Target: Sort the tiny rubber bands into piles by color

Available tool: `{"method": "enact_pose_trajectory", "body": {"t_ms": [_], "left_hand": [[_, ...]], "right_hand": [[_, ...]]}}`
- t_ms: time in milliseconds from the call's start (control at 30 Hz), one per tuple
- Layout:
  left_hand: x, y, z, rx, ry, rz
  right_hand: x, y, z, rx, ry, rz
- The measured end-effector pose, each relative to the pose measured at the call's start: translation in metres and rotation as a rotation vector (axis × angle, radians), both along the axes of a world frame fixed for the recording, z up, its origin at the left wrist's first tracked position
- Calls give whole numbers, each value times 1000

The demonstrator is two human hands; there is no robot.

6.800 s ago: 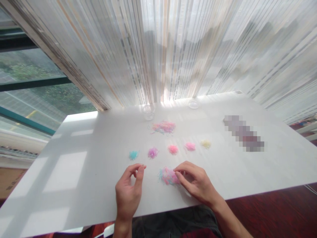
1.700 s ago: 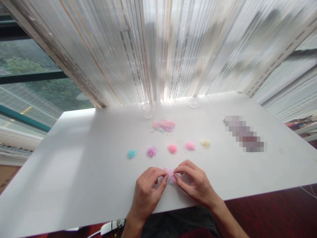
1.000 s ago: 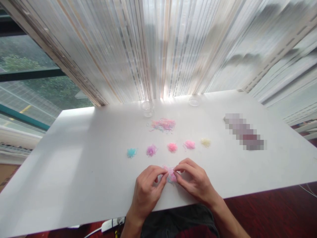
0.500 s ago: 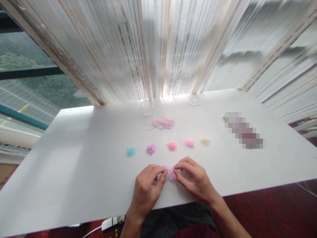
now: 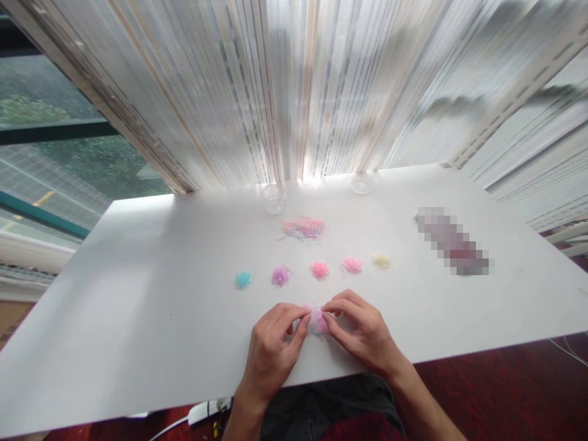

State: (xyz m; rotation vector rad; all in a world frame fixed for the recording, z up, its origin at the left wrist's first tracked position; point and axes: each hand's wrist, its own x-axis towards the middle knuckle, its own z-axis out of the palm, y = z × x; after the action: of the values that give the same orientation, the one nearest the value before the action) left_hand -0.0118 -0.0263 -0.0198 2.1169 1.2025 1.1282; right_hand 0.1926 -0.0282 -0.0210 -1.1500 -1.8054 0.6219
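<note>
A loose heap of thin pink, lilac and blue bands (image 5: 318, 324), which look like small rubber bands, lies on the white table near its front edge. My left hand (image 5: 275, 343) is at the heap's left side, thumb and forefinger pinched together. From the right, my right hand (image 5: 361, 331) comes to the same heap in a similar pinch. The two sets of fingertips are a short gap apart above the heap. Anything between them is too small to make out. My hands partly cover the heap's sides.
Beyond my hands runs a row of small piles: turquoise (image 5: 244, 280), purple (image 5: 281, 275), coral (image 5: 320, 270), pink (image 5: 352, 265) and pale yellow (image 5: 381, 261). Behind is a larger mixed pile (image 5: 303, 228). Clear dishes (image 5: 274, 199) stand at the back; a blurred-out object (image 5: 452, 242) lies right.
The view has shifted very slightly. Both hands stay pinched over the mixed heap, with hardly any movement of the fingers. The piles are unchanged.
</note>
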Motion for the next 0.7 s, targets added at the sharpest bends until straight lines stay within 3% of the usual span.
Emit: {"method": "enact_pose_trajectory", "body": {"t_ms": [433, 500, 700], "left_hand": [[1, 0, 0, -13, -3, 1], [1, 0, 0, -8, -3, 12], [0, 0, 1, -1, 6, 34]], "right_hand": [[-2, 0, 2, -4, 4, -8], [-1, 0, 5, 9, 10, -86], [28, 8, 15, 34, -52, -561]]}}
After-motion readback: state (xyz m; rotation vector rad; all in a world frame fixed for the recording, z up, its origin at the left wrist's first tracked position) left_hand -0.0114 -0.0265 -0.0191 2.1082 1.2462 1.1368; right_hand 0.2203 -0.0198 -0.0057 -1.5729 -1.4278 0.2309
